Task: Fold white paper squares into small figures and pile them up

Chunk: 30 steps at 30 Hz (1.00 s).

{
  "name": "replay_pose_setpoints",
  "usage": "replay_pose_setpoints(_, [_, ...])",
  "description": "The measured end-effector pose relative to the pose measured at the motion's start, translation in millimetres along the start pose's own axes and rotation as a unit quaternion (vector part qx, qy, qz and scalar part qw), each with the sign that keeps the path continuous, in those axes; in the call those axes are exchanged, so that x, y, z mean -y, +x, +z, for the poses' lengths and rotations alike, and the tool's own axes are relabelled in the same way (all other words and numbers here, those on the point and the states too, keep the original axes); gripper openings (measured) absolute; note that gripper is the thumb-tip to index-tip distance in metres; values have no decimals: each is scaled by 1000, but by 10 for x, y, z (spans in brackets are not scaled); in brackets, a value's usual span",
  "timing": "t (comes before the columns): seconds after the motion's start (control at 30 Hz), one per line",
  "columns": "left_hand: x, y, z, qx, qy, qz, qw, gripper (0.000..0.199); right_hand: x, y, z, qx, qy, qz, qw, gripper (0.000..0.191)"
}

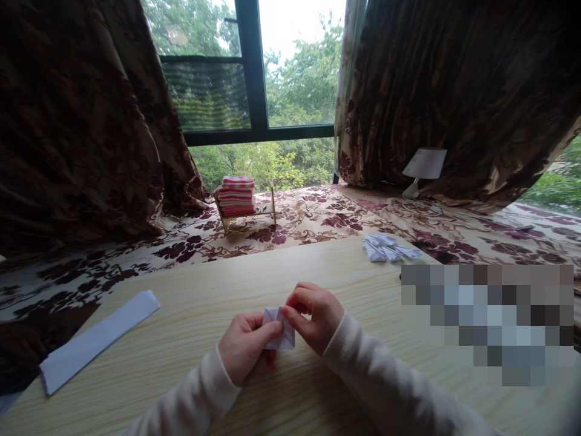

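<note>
Between my two hands is a small square of folded white paper (282, 339), with crease lines across its face, held up above the wooden table. My left hand (247, 345) is closed on its left side, the thumb pressed flat over the front. At the upper right corner, my right hand (315, 315) pinches the paper between thumb and fingers. Part of the paper is hidden behind my thumbs. A stack of long white paper strips (100, 340) lies at the left of the table, and several folded white paper pieces (388, 248) sit in a pile at the back right.
The pale wooden table (204, 278) stands before a ledge with a floral cloth (308, 218). On it are a small rack (273, 209) bearing folded red-and-white cloths (236, 197) and a white lamp (424, 165). Dark curtains (91, 109) flank the window. A blurred patch covers the right side.
</note>
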<state>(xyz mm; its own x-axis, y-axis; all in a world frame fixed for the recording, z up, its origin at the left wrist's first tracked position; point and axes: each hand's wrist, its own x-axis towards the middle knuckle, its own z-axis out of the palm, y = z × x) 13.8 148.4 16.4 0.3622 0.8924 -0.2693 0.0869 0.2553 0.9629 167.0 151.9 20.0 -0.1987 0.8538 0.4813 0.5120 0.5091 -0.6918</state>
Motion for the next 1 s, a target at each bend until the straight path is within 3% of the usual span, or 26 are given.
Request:
replay_pose_setpoints(0.3, [22,30,-5,-3,-34,10,999,38,-19,-18,-6,-11,-17,-21,1000,14])
replay_pose_setpoints(0.47, [13,3,27,-42,-11,15,999,38,12,-11,-13,-14,16,0,1000,14])
replay_pose_setpoints(0.77, [-65,-115,162,-83,85,48,992,40,-39,1,15,31,93,81,992,21])
replay_pose_setpoints(1.0, [-57,-134,200,-97,120,72,985,39,-44,1,106,50,200,165,965,15])
